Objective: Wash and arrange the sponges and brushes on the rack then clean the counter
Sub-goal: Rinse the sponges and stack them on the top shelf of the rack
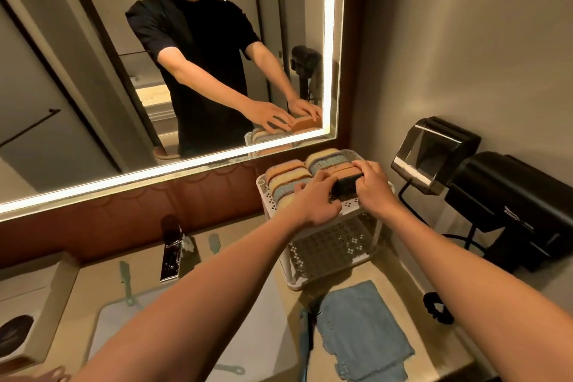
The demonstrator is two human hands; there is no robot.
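While you're seating the dark-faced sponge [346,185] on the rack [271,200] top shelf, front-right, both hands are grasping it: left hand [313,200] is pinching the near-left end and right hand [372,184] is curling over the right end. Other sponges [288,178] are standing on edge behind and left of it, so you're aiming for upright, flush w/ that row and inside the shelf lip. Be lowering both ends evenly and freeing one hand at a time so the neighbours aren't tipping. Teal brushes [125,279], prob not racked yet, are lying by the sink; the cloth [362,329] is sitting on the counter [412,288].
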